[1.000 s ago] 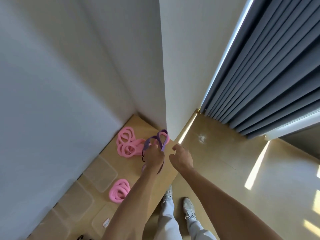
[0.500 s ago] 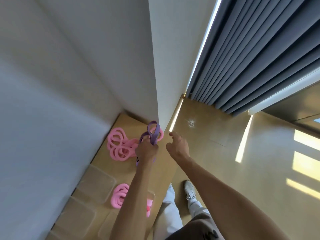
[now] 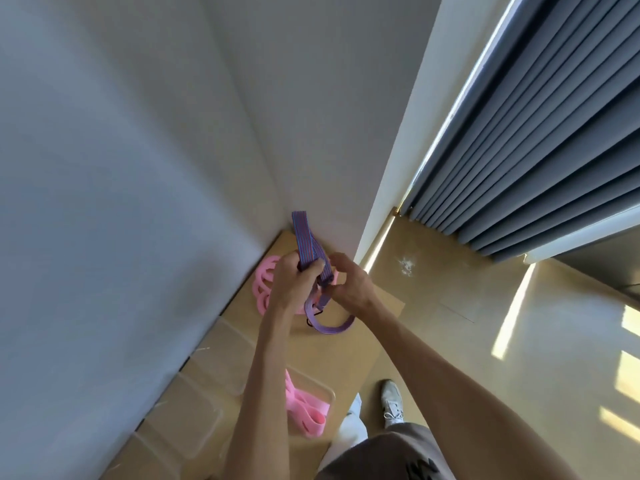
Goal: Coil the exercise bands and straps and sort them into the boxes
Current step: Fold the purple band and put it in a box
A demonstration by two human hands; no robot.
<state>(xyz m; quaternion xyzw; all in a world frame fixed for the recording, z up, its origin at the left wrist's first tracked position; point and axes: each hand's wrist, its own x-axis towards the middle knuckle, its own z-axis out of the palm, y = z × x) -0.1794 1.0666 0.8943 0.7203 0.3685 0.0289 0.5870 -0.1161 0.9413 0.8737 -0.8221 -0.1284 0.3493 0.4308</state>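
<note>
A purple striped strap (image 3: 306, 242) is held above the wooden table (image 3: 349, 355). My left hand (image 3: 294, 284) grips it, with one end standing up and a loop (image 3: 329, 328) hanging below. My right hand (image 3: 349, 284) pinches the strap just beside the left. Pink exercise bands (image 3: 264, 271) lie in a pile on the table behind my left hand, partly hidden. A folded pink band (image 3: 304, 408) lies in a clear plastic box (image 3: 327, 389) near the table's front edge.
More clear plastic boxes (image 3: 221, 362) stand in a row along the left wall. The table sits in a corner between white walls. Grey curtains (image 3: 540, 133) hang to the right over a wooden floor (image 3: 485, 341). My shoe (image 3: 391, 400) is on the floor.
My right hand has closed in and taken hold of the purple strap beside my left hand. The strap's end now stands higher. The camera has tilted.
</note>
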